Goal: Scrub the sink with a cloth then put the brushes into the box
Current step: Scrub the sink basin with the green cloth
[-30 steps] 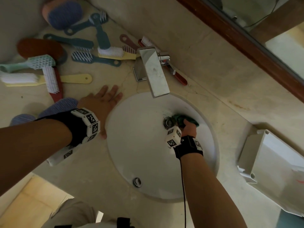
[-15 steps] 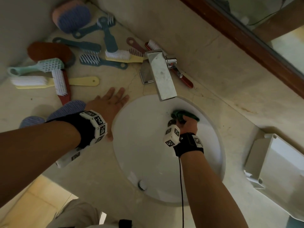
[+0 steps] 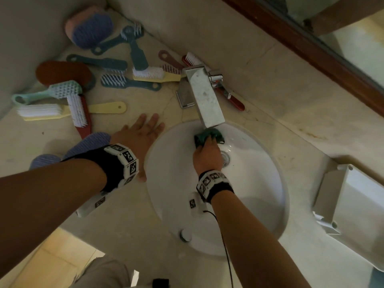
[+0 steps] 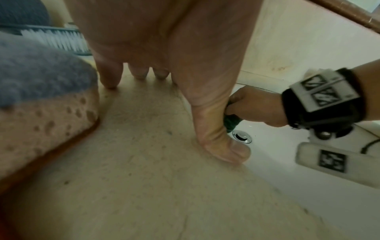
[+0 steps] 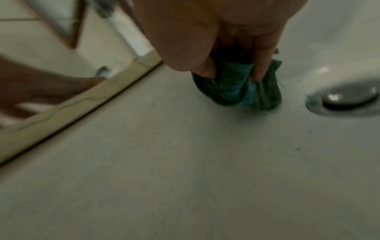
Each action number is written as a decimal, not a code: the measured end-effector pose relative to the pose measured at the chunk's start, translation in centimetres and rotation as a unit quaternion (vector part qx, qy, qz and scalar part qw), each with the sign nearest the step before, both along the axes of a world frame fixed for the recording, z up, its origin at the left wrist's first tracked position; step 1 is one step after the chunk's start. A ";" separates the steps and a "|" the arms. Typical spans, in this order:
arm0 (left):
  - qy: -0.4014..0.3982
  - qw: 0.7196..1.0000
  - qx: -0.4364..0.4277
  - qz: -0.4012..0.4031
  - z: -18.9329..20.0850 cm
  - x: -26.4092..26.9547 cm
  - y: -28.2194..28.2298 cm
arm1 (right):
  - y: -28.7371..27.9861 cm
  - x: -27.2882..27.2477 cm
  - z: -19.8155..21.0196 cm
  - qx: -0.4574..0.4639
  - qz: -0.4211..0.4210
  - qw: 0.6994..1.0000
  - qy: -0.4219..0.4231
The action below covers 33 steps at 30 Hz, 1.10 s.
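- The right hand (image 3: 206, 154) gripped a green cloth (image 3: 208, 137) against the sink (image 3: 259, 204) wall, beneath the tap (image 3: 204, 96);
- the left hand (image 3: 138, 136) lay flat, fingers straight, on the counter (image 3: 124, 215).

You find no words, brands or numbers to read in any view. The only signs are the black-and-white square code markers on your wristbands — on the left wristband (image 3: 124, 163) and the right wristband (image 3: 212, 181) — patterns, not letters or digits.

right hand (image 3: 206, 154) gripping green cloth (image 3: 204, 136) in sink (image 3: 259, 183), under faucet (image 3: 204, 96)
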<state>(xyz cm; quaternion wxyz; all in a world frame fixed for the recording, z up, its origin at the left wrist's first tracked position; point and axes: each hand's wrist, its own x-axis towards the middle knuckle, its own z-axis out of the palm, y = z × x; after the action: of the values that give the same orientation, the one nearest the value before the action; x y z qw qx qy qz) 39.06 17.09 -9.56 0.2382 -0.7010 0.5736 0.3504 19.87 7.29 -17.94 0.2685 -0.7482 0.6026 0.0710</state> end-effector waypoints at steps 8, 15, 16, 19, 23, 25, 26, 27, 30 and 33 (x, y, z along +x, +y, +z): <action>0.007 1.000 -0.027 0.008 -0.6 0.0 0.0 | 4.4 0.5 -2.6 0.141 0.349 0.921 0.095; 0.011 1.000 -0.009 0.007 -0.5 0.2 -0.2 | 2.8 0.2 -4.4 0.075 0.322 0.936 0.118; 0.009 1.000 -0.009 0.007 -0.5 0.2 -0.2 | 1.8 -0.1 -4.7 0.076 0.313 0.938 0.125; 0.009 1.000 -0.010 0.005 -0.2 0.3 -0.3 | -0.5 -1.3 -5.0 0.095 0.255 0.951 0.146; 0.009 1.000 -0.009 0.004 -0.1 0.1 -0.1 | -0.9 -2.9 -4.4 0.135 0.172 0.960 0.177; 0.007 1.000 -0.009 0.003 0.0 0.1 0.0 | -1.1 -2.9 -3.7 0.145 0.131 0.969 0.151; 0.007 1.000 -0.009 0.002 0.0 0.0 0.0 | -1.2 -2.8 -3.4 0.144 0.100 0.977 0.119; 0.007 1.000 -0.008 0.002 0.0 0.1 -0.1 | -1.3 -2.7 -3.1 0.131 0.061 0.986 0.079; 0.004 1.000 -0.004 0.002 0.0 0.2 -0.1 | -1.1 -2.5 -2.2 0.024 -0.039 0.998 -0.041; 0.000 1.000 -0.007 0.002 -0.1 0.2 -0.1 | -0.7 -1.5 -2.3 -0.008 0.047 0.995 -0.087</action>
<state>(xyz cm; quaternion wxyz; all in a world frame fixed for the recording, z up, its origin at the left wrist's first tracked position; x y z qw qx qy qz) 39.28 16.97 -9.68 0.2323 -0.7040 0.5748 0.3465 18.37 6.63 -20.23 0.3100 -0.7814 0.5414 0.0138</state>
